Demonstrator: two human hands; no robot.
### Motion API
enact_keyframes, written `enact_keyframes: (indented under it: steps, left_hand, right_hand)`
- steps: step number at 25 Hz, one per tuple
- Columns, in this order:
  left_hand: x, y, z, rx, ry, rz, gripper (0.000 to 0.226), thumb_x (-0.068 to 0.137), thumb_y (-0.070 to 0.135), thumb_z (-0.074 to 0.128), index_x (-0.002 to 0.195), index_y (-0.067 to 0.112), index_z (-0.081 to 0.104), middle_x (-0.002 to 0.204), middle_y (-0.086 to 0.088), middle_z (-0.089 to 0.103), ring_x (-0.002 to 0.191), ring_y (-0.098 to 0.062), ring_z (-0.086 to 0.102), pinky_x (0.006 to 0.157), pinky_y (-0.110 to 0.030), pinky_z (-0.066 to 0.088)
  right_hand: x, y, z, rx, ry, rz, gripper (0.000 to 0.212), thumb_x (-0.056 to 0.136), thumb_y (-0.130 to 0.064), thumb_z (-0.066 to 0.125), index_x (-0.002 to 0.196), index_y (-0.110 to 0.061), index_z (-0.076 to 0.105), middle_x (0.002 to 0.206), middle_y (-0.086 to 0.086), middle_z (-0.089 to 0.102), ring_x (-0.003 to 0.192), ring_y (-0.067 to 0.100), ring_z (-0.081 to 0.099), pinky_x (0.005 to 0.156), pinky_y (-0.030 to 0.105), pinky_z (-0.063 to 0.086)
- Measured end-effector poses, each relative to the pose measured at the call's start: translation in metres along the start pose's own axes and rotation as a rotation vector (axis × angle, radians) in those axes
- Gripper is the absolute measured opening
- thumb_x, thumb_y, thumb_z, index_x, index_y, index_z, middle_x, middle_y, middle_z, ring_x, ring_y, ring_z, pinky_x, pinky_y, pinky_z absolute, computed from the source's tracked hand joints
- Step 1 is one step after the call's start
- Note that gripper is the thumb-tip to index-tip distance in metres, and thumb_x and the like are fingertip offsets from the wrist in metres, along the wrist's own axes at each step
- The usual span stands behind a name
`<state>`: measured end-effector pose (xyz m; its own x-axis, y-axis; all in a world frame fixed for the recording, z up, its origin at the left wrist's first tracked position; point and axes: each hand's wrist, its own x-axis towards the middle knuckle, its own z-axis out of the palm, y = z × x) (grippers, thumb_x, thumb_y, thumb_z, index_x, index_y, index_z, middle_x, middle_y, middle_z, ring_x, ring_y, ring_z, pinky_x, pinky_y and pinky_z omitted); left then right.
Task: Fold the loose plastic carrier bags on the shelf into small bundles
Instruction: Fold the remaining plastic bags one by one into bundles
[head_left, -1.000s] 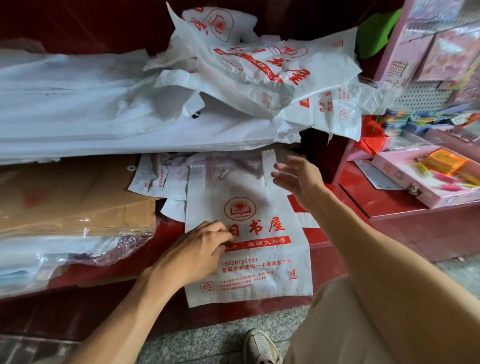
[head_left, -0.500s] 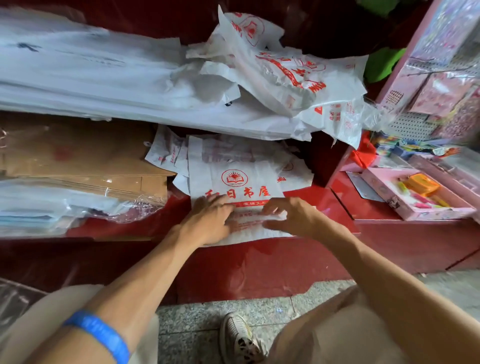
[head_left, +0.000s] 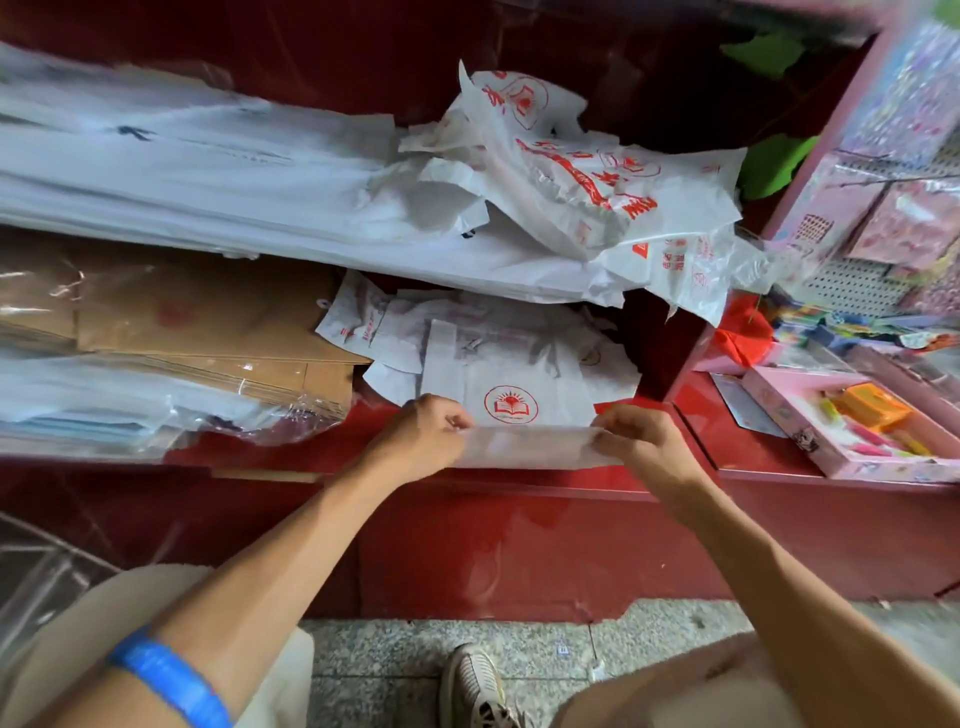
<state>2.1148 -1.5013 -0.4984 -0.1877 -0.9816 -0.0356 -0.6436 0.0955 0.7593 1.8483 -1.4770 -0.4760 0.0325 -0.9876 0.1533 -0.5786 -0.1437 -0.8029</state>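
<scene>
So my left hand (head_left: 423, 434) and right hand (head_left: 641, 441) each pinch an end of the carrier bag (head_left: 524, 415), keeping its folded strip taut at the shelf (head_left: 613, 478) edge; loose bags (head_left: 587, 171) wait at twelve o'clock.

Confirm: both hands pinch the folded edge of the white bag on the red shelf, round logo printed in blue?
Not quite: the logo is red, as the head view shows. The rest holds: left hand and right hand pinch the folded edge of the white bag on the red shelf.
</scene>
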Motion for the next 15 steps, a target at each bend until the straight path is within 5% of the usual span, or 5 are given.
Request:
enact_keyframes:
  steps: [3,7,10,12,15]
  left_hand:
    - [0.001,-0.014,-0.014,-0.196,0.104,-0.223,0.008,0.083,0.018,0.069,0.082,0.01,0.072,0.077,-0.004,0.066,0.075,-0.018,0.056,0.063,-0.026,0.037]
    - [-0.002,-0.018,-0.013,-0.286,0.168,-0.265,0.014,0.083,0.029,0.075,0.09,0.021,0.066,0.087,0.007,0.061,0.091,-0.017,0.057,0.07,-0.025,0.04]
    - [0.0,-0.02,-0.011,-0.305,0.151,-0.275,0.042,0.077,0.026,0.082,0.112,0.025,0.058,0.108,0.011,0.061,0.106,-0.014,0.057,0.087,-0.031,0.046]
    - [0.004,-0.021,-0.004,-0.208,0.158,-0.242,0.039,0.075,0.018,0.081,0.109,0.022,0.062,0.106,0.006,0.067,0.099,-0.015,0.062,0.086,-0.033,0.05]
    - [0.012,-0.022,0.008,-0.154,0.186,-0.223,0.023,0.075,0.015,0.08,0.094,0.019,0.067,0.09,0.002,0.072,0.088,-0.02,0.068,0.08,-0.037,0.053]
  right_hand:
    - [0.005,0.001,-0.01,0.24,-0.042,0.169,0.009,0.083,-0.007,0.073,0.077,-0.01,0.067,0.065,-0.007,0.064,0.056,0.001,0.059,0.054,0.014,0.043]
    - [0.016,0.024,-0.009,-0.2,-0.241,0.264,0.025,0.079,-0.015,0.079,0.059,-0.018,0.064,0.046,-0.015,0.055,0.046,-0.001,0.046,0.049,0.012,0.036]
    - [0.026,0.03,-0.012,-0.184,-0.115,0.31,0.025,0.079,-0.008,0.075,0.061,-0.018,0.061,0.051,-0.009,0.052,0.048,0.006,0.043,0.043,0.015,0.034]
    - [0.03,0.028,-0.013,-0.066,0.008,0.339,0.011,0.079,-0.015,0.076,0.076,-0.016,0.066,0.064,-0.004,0.058,0.054,0.008,0.047,0.047,0.02,0.036]
    - [0.033,0.025,-0.011,0.236,0.104,0.453,0.033,0.079,-0.03,0.079,0.102,-0.013,0.061,0.08,0.003,0.062,0.049,0.011,0.047,0.042,0.021,0.032]
